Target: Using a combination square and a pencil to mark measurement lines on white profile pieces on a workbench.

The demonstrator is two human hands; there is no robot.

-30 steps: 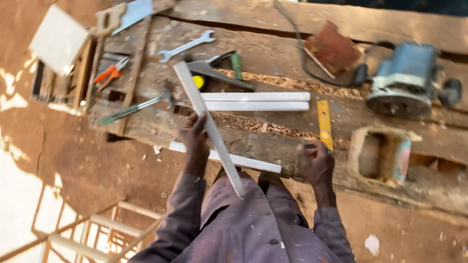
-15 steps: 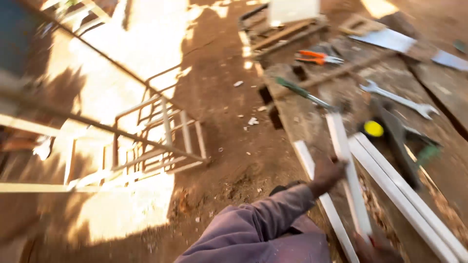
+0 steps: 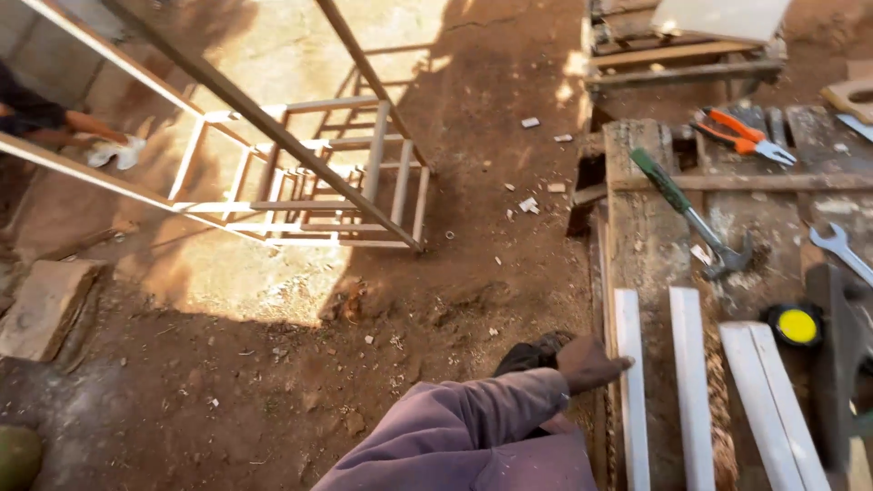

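Note:
My left hand (image 3: 589, 362), in a purple sleeve, reaches to the left edge of a rough wooden workbench (image 3: 647, 245). Its fingers close on the near-left white strip (image 3: 630, 409), which lies lengthwise on the bench. A second white strip (image 3: 691, 400) lies parallel just to the right, and a wider pair of white strips (image 3: 773, 409) lies further right. My right hand is out of view.
On the bench lie a green-handled hammer (image 3: 691, 214), orange pliers (image 3: 741, 135), a yellow tape measure (image 3: 797, 325) and a wrench (image 3: 841, 245). A metal frame (image 3: 309, 182) stands on the dirt floor at left. Another person's hand holds a white cloth (image 3: 111, 150) at far left.
The view has swung left, from the bench top towards the dirt floor and metal frame. The strip that my left hand held crosswise now lies lengthwise, and my right hand has left the view.

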